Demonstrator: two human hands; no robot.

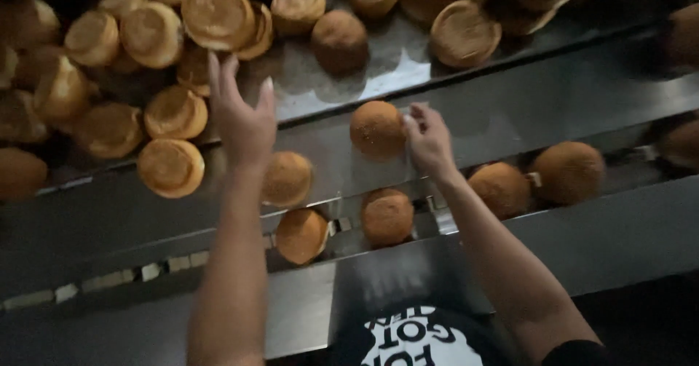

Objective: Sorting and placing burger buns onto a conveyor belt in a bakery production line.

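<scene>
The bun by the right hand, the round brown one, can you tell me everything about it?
The bun is round and domed, baked golden brown, with tiny pale specks on its crust that may be seeds. It looks whole and sits dome up on the sloping grey metal chute. The right hand is at its right edge, fingertips on or just beside the crust; the dim picture does not show a firm grip. No other bun touches it. More buns lie lower down in the metal channel.

Both bare forearms reach forward and up, left hand point(244, 122) raised with palm open and fingers point(218, 75) spread, empty, right hand point(429, 140) further right and lower, fingers curled down, wrist bent.
</scene>
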